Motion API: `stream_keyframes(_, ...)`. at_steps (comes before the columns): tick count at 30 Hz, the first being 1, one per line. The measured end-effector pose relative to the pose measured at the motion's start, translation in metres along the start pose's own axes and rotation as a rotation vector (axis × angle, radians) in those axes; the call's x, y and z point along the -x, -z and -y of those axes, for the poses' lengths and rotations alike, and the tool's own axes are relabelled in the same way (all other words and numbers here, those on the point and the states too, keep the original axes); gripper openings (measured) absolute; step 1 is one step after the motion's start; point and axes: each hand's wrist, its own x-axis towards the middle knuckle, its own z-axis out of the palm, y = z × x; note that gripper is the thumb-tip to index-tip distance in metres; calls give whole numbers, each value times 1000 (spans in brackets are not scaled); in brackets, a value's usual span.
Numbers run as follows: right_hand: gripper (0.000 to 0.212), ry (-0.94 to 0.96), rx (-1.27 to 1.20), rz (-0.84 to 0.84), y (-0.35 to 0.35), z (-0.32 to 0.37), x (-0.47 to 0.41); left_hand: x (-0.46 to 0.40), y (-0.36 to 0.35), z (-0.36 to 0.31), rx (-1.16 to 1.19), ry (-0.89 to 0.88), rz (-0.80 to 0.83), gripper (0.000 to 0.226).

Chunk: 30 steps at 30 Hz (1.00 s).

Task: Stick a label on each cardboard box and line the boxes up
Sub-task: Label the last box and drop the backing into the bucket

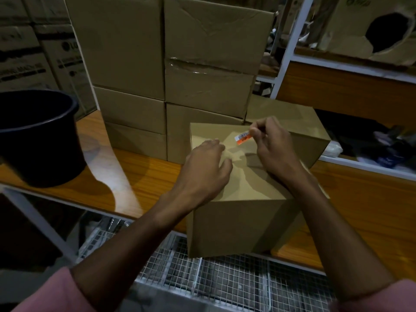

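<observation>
Orange-white label (242,138) pinched in right hand (273,147) above box (243,212); left hand (208,167) flat on top, fingers relaxed. Risks: crooked stick, box overhanging shelf (144,176) front edge.

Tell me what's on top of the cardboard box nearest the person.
On the nearest cardboard box, the left hand rests on its top. The right hand pinches a white-and-orange label just above it. The hands cover part of the top.
</observation>
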Motion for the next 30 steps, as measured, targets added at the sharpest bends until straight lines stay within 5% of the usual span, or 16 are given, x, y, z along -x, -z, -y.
stream_keyframes(6, 6, 169, -69, 61, -28, 42, -19, -10, 23, 15, 79, 87, -335, 42)
stream_keyframes(14, 8, 329, -74, 117, -93, 123, -71, -7, 104, 96, 105, 246, -429, 10)
stream_keyframes(20, 8, 324, -72, 178, -171, 202, -117, 2, 182, 184, 208, 355, -464, 10)
stream_keyframes(30, 15, 185, -49, 207, -338, 278, -167, 17, 258, 316, -238, 437, -538, 13)
